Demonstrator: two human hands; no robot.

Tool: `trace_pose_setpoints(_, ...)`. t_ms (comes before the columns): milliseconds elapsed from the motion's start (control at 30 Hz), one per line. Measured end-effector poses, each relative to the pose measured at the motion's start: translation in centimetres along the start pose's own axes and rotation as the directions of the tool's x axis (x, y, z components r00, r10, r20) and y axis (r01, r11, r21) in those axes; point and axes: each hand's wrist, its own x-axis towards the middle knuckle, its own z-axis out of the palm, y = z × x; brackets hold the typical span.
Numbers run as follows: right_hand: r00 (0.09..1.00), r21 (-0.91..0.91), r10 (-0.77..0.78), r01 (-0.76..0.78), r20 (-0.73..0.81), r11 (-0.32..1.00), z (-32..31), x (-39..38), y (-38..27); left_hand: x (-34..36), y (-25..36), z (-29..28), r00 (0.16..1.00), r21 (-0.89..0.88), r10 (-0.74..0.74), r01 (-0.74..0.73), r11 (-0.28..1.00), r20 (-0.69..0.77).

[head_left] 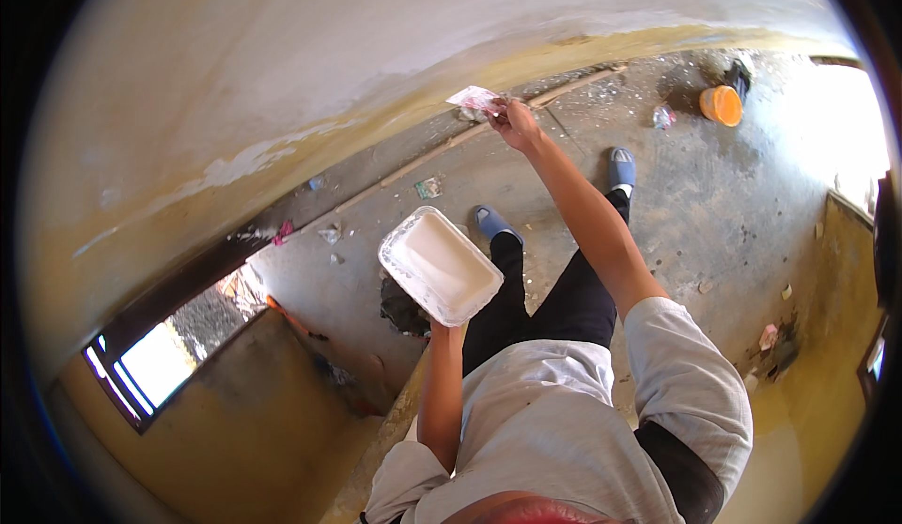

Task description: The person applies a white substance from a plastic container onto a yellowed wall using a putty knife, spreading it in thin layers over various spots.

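Observation:
My left hand (445,329) holds up a white rectangular tray (393,252) from below and its near edge; its fingers are hidden under it. White paste (446,263) covers the tray's inside, and its rim is smeared. At the end of my stretched arm, my right hand (515,125) is closed on a flat, thin scraper (474,99), whitish with pinkish-red marks. That scraper is close to the foot of the wall (376,73); I cannot tell whether it touches. The wall bears white patches over worn yellow paint.
A long wooden pole (413,161) lies along the wall's foot. An orange bucket (721,106) and a crumpled clear plastic piece (663,117) are at the far right. Scraps litter the stained floor (695,214). A window opening (155,369) is at the left.

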Motion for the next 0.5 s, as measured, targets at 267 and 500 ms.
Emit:
trace_pose_setpoints(267,0.993,0.055,0.106,-0.109,0.05,0.993,5.0,5.5,5.1,-0.6,-0.1,-1.5,0.995,-0.057,0.086,-0.089,0.994,-0.055)
trace_pose_setpoints(500,0.987,0.232,0.104,-0.132,0.126,0.964,6.0,8.9,3.7,-0.5,0.4,-1.7,0.995,-0.066,0.088,-0.091,0.994,-0.048)
